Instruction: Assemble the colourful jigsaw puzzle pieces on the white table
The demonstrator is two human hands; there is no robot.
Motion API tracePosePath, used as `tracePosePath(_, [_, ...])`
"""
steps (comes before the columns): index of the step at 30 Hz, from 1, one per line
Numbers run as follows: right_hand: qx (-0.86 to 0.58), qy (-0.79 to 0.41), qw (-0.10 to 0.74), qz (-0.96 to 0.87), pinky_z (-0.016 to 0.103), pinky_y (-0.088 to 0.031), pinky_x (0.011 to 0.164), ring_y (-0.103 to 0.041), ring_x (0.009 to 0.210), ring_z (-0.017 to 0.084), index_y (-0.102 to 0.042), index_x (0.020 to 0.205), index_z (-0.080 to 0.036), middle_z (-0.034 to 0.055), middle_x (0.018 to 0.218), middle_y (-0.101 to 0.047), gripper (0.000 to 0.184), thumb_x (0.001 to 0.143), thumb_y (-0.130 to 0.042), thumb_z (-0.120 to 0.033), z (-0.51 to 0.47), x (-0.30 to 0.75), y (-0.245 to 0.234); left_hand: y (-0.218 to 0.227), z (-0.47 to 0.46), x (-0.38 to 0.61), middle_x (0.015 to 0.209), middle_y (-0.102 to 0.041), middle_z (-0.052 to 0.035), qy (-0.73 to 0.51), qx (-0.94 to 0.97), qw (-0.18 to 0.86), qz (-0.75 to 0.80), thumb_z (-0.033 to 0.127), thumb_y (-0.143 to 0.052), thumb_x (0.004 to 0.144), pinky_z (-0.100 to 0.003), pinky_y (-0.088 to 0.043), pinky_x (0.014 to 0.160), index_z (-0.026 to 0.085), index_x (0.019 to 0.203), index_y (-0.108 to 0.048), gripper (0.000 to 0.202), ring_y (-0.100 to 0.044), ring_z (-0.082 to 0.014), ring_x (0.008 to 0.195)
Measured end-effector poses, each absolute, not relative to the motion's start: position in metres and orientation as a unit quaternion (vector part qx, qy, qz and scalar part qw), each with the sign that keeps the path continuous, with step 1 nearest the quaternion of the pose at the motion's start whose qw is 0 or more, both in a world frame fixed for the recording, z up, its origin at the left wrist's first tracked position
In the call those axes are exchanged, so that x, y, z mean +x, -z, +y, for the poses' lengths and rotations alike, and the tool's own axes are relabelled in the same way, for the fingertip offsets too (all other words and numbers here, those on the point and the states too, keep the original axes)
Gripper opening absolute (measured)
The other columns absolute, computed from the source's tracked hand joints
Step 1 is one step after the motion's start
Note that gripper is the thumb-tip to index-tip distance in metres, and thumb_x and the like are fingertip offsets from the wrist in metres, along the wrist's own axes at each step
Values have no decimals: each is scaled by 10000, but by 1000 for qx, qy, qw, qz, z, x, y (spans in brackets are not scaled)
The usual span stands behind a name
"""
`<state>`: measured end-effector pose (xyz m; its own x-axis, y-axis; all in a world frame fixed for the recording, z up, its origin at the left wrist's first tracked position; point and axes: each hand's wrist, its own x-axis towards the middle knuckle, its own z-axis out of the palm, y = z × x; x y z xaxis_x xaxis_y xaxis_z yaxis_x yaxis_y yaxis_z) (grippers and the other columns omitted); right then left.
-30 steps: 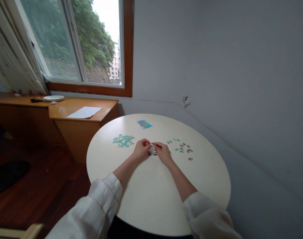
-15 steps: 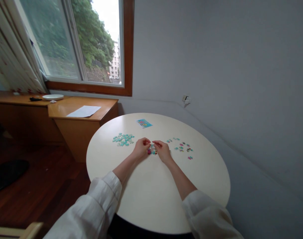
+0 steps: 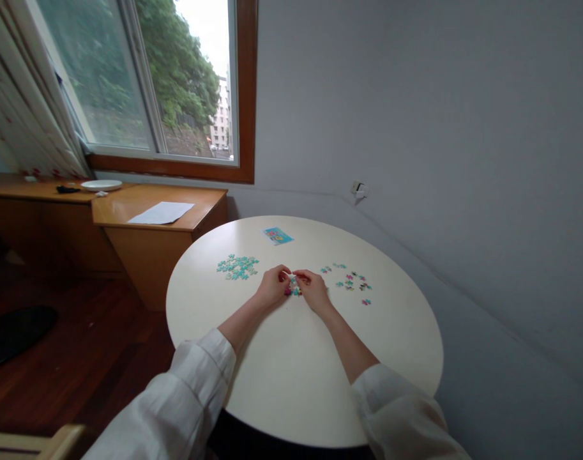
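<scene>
My left hand [image 3: 272, 285] and my right hand [image 3: 313, 289] meet over the middle of a round white table [image 3: 291, 377]. Both have their fingers pinched together on a small cluster of joined puzzle pieces [image 3: 293, 289], pink and teal, that rests on the tabletop between them. To the left lies a heap of teal puzzle pieces [image 3: 237, 266]. To the right, several loose mixed-colour pieces [image 3: 351, 282] are scattered. A small blue picture card [image 3: 278, 236] lies at the far side of the table.
A wooden desk [image 3: 161, 233] with a white sheet of paper [image 3: 161, 213] stands at the left under a window. Farther left are a white plate [image 3: 101, 185] and a dark object. A grey wall runs close along the table's right. A wooden chair part [image 3: 46, 444] shows at bottom left.
Both hands have stayed on the small cluster, with the fingertips drawn slightly closer together. The view has shifted a little.
</scene>
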<state>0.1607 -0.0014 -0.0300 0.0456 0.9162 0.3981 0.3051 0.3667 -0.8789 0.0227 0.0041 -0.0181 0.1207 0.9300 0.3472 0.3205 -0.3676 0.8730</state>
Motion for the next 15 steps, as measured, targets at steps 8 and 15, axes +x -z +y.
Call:
tracePosePath(8, [-512, -243, 504, -652, 305, -500, 643, -612, 682, 177, -694, 734, -186, 45, 755, -697, 179, 672, -535, -236, -5, 160, 25, 12, -1, 23, 551, -567, 33, -453, 687, 307, 479, 30, -521, 616, -194, -344, 503, 147, 745, -622, 201, -472, -85, 493])
tracePosePath(15, [-518, -221, 504, -654, 315, -489, 701, -607, 679, 172, -690, 726, -184, 41, 748, -695, 153, 667, -553, -218, -6, 159, 23, 14, 0, 22, 588, -581, 26, -452, 692, 295, 479, 43, -529, 633, -200, -356, 527, 155, 751, -625, 190, -475, -89, 517])
